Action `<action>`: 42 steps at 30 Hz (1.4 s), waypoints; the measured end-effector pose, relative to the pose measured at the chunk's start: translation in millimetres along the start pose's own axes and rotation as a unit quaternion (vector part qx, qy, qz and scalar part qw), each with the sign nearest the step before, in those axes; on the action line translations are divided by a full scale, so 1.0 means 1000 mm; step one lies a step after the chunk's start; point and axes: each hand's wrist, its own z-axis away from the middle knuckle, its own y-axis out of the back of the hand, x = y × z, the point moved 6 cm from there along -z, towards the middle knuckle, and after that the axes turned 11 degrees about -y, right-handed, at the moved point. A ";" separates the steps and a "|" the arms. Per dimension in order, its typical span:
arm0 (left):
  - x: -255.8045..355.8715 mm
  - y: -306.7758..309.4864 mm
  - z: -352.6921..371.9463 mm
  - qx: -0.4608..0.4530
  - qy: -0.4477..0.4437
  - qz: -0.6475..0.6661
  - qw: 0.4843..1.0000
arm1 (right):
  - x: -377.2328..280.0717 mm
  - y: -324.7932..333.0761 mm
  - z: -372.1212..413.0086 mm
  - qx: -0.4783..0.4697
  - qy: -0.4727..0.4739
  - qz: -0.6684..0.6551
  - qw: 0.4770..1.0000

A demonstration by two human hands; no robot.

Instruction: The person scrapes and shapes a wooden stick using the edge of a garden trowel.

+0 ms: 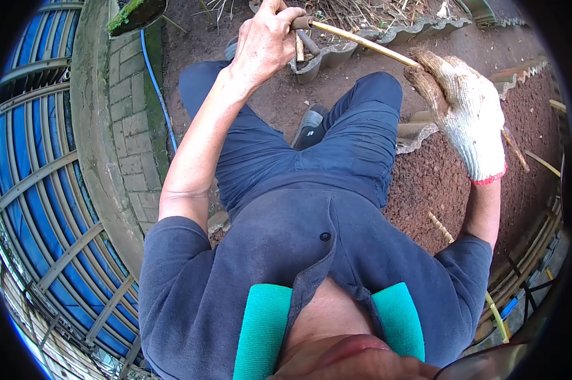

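My left hand (263, 44) is bare and closed around a short brown tubular piece (302, 23). A thin yellowish stick (365, 43) runs from that piece across to my right hand (457, 101). The right one wears a white knitted glove, brown with dirt at the fingers and red at the cuff, and its fingers are wrapped round the stick's far end. Past the glove, a brown stick end (515, 149) sticks out; whether it belongs to the same stick, I cannot tell. Both hands are raised above my bent legs (355, 126).
Corrugated edging sheets (336, 56) border a bed with dry plant litter (374, 12). Reddish soil (425, 183) lies at the right. A blue hose (156, 82) runs along mossy paving (130, 120). Slatted blue panels (42, 145) stand at the left. A short pale stick (441, 227) lies on the soil.
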 end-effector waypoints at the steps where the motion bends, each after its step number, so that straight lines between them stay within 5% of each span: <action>1: 0.001 -0.004 0.000 -0.016 0.004 -0.006 1.000 | 0.002 -0.002 0.002 0.016 0.017 0.003 1.000; 5: -0.001 -0.032 0.016 -0.097 0.021 -0.020 0.995 | 0.006 -0.011 0.011 0.039 0.045 -0.007 0.998; 10: 0.007 -0.107 0.066 -0.302 -0.026 0.026 0.953 | 0.001 -0.041 0.016 -0.112 0.021 0.038 0.993; 13: 0.014 -0.155 0.106 -0.296 0.007 0.122 0.947 | 0.000 -0.066 0.037 -0.145 0.041 0.062 0.987; 18: 0.017 -0.196 0.123 -0.173 0.143 0.051 0.973 | 0.012 -0.087 0.046 -0.147 -0.014 0.063 0.987; 21: 0.008 -0.205 0.110 -0.118 0.093 0.029 0.988 | 0.019 -0.088 0.042 -0.098 0.015 0.055 0.994; 24: -0.025 -0.208 0.099 -0.094 0.199 0.121 0.968 | 0.016 -0.093 0.022 -0.139 -0.026 0.078 0.987; 27: -0.059 -0.186 0.087 -0.035 0.126 0.077 0.988 | 0.007 -0.111 -0.006 -0.055 0.049 0.070 0.995; 28: -0.076 -0.186 0.090 -0.083 0.113 0.040 0.989 | 0.004 -0.122 -0.015 -0.062 0.042 0.046 0.996; 29: -0.090 -0.183 0.098 0.000 0.090 0.008 0.996 | -0.010 -0.126 -0.029 -0.131 0.010 0.105 0.986; 30: -0.101 -0.183 0.104 -0.059 0.123 0.037 0.990 | -0.028 -0.122 -0.046 -0.068 0.006 0.167 0.984; 32: -0.129 -0.193 0.127 -0.072 0.226 0.086 0.968 | -0.040 -0.127 -0.062 -0.056 0.090 0.050 0.993; 33: -0.133 -0.200 0.139 -0.081 0.244 0.091 0.962 | -0.045 -0.139 -0.074 -0.144 0.042 0.087 0.985; 38: -0.154 -0.223 0.169 -0.128 0.344 0.112 0.923 | -0.062 -0.167 -0.094 -0.085 0.034 0.114 0.989; 42: -0.160 -0.232 0.171 -0.102 0.339 0.168 0.920 | -0.067 -0.168 -0.122 -0.297 0.061 0.130 0.944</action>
